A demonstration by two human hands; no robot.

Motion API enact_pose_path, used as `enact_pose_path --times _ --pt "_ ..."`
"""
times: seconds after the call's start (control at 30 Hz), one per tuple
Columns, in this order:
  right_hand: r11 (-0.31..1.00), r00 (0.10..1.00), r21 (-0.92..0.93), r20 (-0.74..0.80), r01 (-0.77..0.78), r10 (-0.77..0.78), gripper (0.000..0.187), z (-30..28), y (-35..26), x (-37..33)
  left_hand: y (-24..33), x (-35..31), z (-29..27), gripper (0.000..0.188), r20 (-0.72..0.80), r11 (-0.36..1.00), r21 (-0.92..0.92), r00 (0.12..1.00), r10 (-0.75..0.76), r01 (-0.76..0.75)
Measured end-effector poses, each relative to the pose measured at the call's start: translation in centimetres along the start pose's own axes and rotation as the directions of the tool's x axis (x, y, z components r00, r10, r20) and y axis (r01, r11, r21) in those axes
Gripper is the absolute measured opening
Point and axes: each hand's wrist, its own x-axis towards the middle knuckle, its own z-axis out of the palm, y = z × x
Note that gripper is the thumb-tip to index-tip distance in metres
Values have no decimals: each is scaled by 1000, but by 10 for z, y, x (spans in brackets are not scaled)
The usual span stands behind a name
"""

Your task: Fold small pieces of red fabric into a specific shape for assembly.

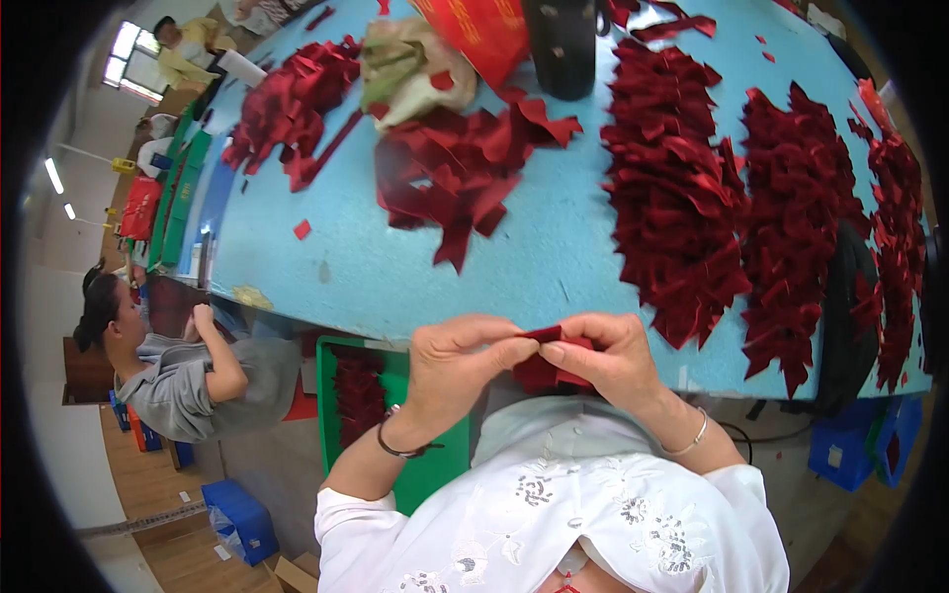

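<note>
Below the blue table (pixel 395 267), left hand (pixel 450 371) and right hand (pixel 613 361) pinch red ribbon piece (pixel 544 371).

At the far edge of your blue table (pixel 326 267) stands a red box (pixel 481 32) with gold print, tilted, just beside a beige bag (pixel 400 64). On the floor at your lower left lies a brown carton (pixel 297 573), partly cut off.

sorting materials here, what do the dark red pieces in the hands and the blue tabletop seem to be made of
The small dark red folded piece pinched between the left hand and right hand looks like soft matte fabric, perhaps velvet: it creases limply. The blue tabletop looks like painted or laminated board, dull and scuffed.
</note>
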Motion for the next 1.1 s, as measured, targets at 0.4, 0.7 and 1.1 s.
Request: enact_pose_path --times 0.4,0.7,1.1 --pt "987 997 160 -66 -17 28 8 -1 21 -16 -41 0 4 23 292 898 -266 917 -272 351" --pt "981 994 194 -111 8 13 6 1 19 -3 -33 15 5 18 298 909 -292 931 -209 298" --pt "992 995 123 -95 -2 14 7 11 13 -1 -42 16 -4 22 316 922 -292 935 -159 255"
